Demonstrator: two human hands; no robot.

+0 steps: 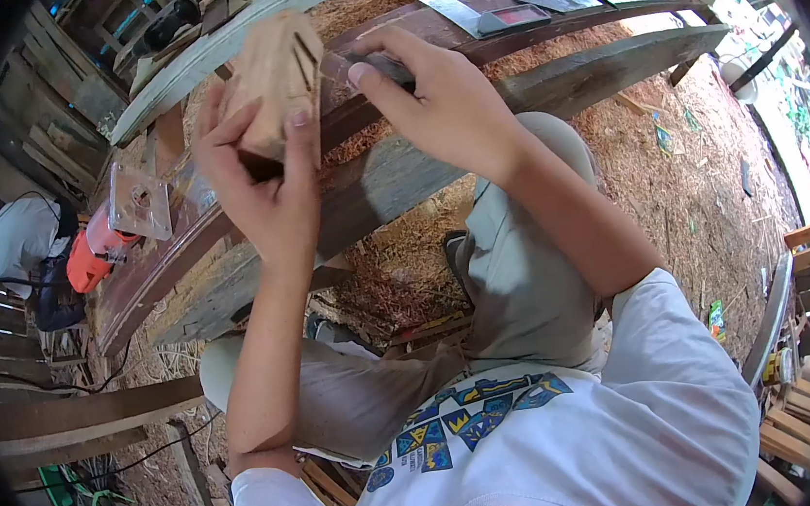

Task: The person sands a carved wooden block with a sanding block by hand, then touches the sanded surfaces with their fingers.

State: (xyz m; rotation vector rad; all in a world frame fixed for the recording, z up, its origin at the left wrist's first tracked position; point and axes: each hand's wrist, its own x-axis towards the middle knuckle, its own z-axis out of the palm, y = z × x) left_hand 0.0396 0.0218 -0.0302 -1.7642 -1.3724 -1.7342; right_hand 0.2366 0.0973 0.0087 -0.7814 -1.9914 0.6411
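My left hand [266, 174] is closed around a pale wooden block [271, 76] with dark slots cut in one face, holding it up over the planks. Close beside the block, my right hand [439, 103] pinches a small dark flat piece [385, 68] between thumb and fingers. The piece is partly covered by the fingers, and its exact kind cannot be made out. Its near end points at the slotted side of the block; whether they touch is unclear.
Long planks [360, 194] run across in front of my knees. A steel square [434, 1] lies on the far boards. At the left sits a red power tool [98, 253] with a clear base plate. Another person [24, 241] bends down at far left. Wood shavings [675, 217] cover the ground.
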